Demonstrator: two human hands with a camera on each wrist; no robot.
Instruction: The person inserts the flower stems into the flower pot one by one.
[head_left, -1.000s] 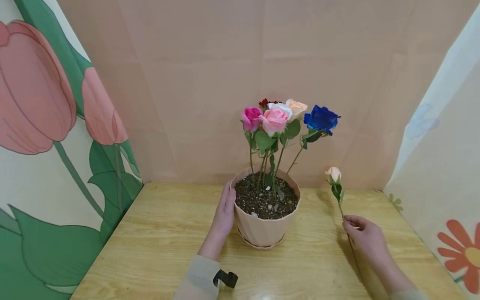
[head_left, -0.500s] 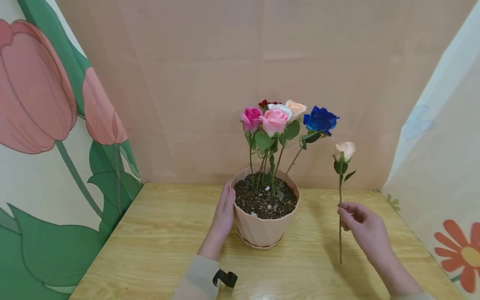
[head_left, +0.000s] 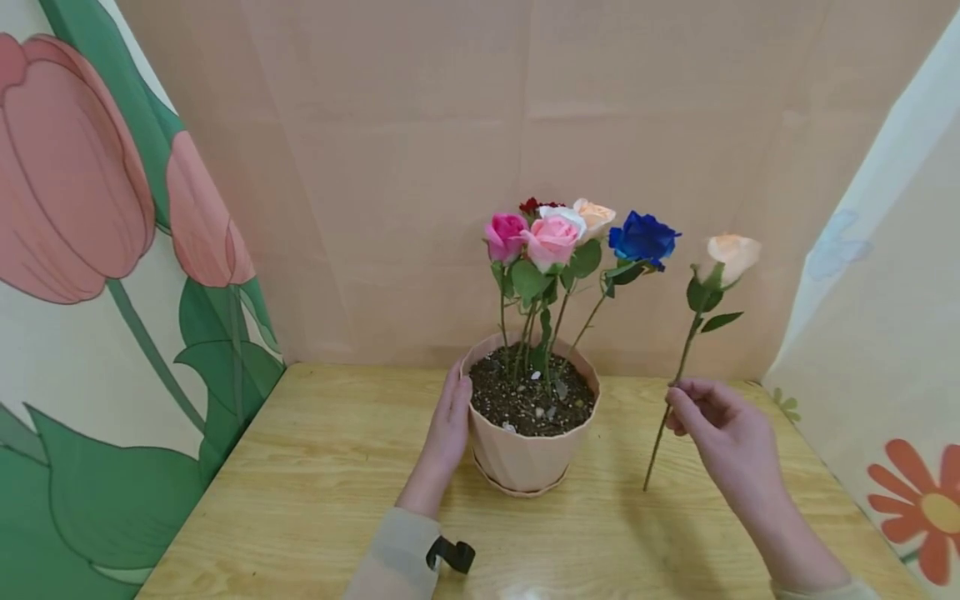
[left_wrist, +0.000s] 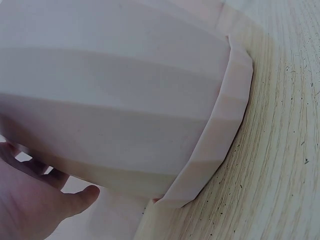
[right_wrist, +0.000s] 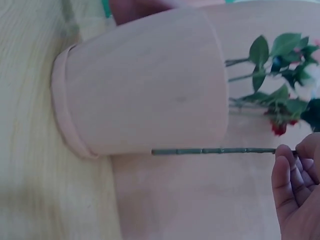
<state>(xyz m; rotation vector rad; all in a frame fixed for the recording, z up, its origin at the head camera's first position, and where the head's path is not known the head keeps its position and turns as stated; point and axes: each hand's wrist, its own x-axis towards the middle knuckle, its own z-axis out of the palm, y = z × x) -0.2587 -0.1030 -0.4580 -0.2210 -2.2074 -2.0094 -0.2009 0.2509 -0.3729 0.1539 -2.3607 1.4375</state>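
My right hand (head_left: 723,433) pinches the stem of a pale peach rose (head_left: 731,257) between thumb and fingers, to the right of the pot. The rose leans right, its bloom up and its bare stem end (right_wrist: 175,151) pointing down toward the pot's side. With straight fingers my left hand (head_left: 448,421) rests against the left side of the pale pink flowerpot (head_left: 528,458). Dark soil (head_left: 525,412) fills the pot. Standing in it are a magenta rose (head_left: 506,237), a pink rose (head_left: 552,242), a blue rose (head_left: 643,239) and several others.
The pot stands in a matching saucer (left_wrist: 220,125) on a wooden table (head_left: 345,467). Behind rises a plain pinkish-beige backdrop (head_left: 397,167). Flower-printed panels flank the table, with tulips (head_left: 67,175) at left and an orange flower (head_left: 930,508) at right.
My right hand has lifted the peach rose up from low over the table, and the rose has tipped from leaning left to leaning right. The left hand and pot have stayed put.
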